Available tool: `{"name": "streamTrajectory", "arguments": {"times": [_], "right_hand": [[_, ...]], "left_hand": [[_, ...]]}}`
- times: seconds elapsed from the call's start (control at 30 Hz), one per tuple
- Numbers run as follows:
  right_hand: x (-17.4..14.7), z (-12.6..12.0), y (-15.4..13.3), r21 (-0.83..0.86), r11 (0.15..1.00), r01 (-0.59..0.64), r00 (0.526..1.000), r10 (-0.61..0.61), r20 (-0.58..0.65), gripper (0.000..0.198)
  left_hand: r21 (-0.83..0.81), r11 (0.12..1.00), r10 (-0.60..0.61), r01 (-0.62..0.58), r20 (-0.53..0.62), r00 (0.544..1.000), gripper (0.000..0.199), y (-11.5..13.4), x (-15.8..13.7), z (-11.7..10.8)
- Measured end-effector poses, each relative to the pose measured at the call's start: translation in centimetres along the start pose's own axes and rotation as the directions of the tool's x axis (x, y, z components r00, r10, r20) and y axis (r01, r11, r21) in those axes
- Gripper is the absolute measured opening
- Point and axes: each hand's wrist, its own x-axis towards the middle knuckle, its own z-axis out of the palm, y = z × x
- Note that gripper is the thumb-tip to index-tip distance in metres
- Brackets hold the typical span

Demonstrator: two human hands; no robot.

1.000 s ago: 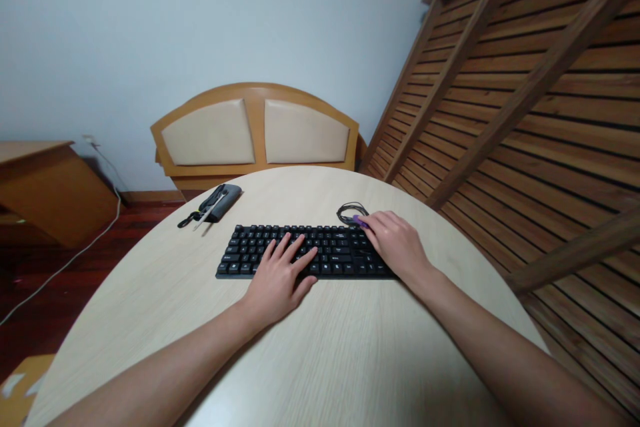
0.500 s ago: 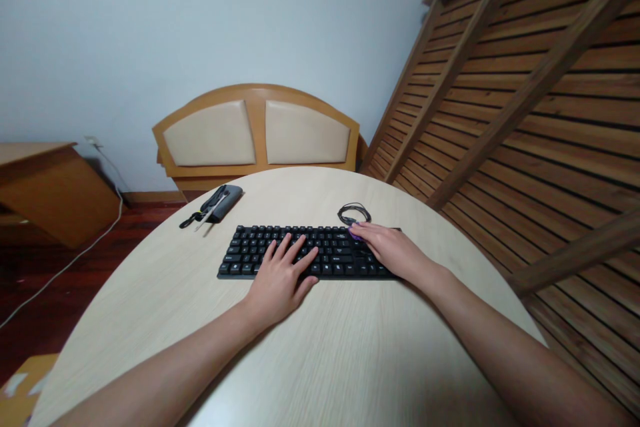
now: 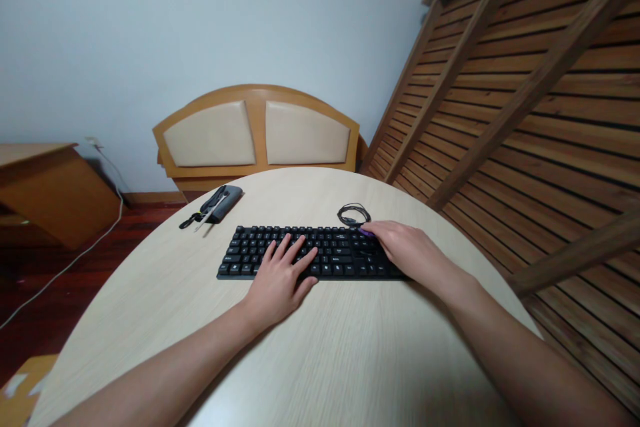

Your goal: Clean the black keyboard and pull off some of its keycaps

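A black keyboard [image 3: 245,255] lies across the light wooden table. My left hand [image 3: 280,277] rests on its middle, fingers spread over the keys and thumb near the front edge. At the keyboard's right end, my right hand [image 3: 407,250] is curled over a purple cloth [image 3: 368,233] that is pressed against the upper keys. Only a small bit of purple shows at the fingertips; the palm hides the rest, along with the right-hand keys. Just behind the keyboard sits its coiled black cable [image 3: 345,217].
On the table's far left, a dark grey case [image 3: 227,203] lies with a thin pale tool and a black cord on it. The round table [image 3: 320,347] faces a padded headboard [image 3: 210,137]. A slatted wooden frame [image 3: 500,113] leans at the right.
My right hand has slid a little to the right along the keyboard with the purple cloth, uncovering some keys. My left hand stays in place.
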Motion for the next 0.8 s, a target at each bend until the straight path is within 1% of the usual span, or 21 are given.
{"name": "streamTrajectory", "arguments": {"times": [0.07,0.1,0.2,0.27,0.33,0.5,0.7,0.8], "right_hand": [[0.3,0.7,0.9,0.002,1.0,-0.03,0.997,0.03,-0.074,0.039],[0.4,1.2,1.3,0.012,0.999,-0.034,0.996,0.035,-0.079,0.038],[0.6,2.6,2.5,0.051,0.999,-0.007,1.0,0.007,-0.015,0.037],[0.5,2.9,2.7,0.052,0.998,0.022,0.999,-0.024,0.027,0.039],[0.4,2.7,2.6,0.028,0.999,0.031,0.998,-0.033,0.056,0.04],[0.2,1.0,1.3,-0.048,0.997,0.062,0.991,-0.056,0.125,0.036],[-0.2,0.4,-0.2,-0.136,0.987,0.089,0.986,-0.069,0.15,0.031],[-0.4,0.0,-0.7,-0.167,0.981,0.095,0.983,-0.066,0.174,0.033]], "left_hand": [[0.003,1.0,-0.004,0.004,0.006,1.0,0.053,0.0,0.0,0.0],[0.004,1.0,-0.005,0.005,0.008,1.0,0.053,0.1,0.1,-0.1],[0.007,1.0,-0.003,0.003,0.013,1.0,0.053,0.1,0.1,-0.1],[0.013,1.0,-0.002,0.001,0.014,1.0,0.054,0.1,0.1,-0.2],[0.015,1.0,0.0,0.0,0.01,1.0,0.054,0.1,0.1,-0.1],[0.006,1.0,0.002,-0.002,0.003,1.0,0.053,0.0,0.1,-0.1],[0.002,1.0,-0.007,0.007,0.0,1.0,0.053,0.0,0.0,0.1],[-0.004,1.0,-0.015,0.015,-0.013,1.0,0.053,0.0,0.1,0.1]]}}
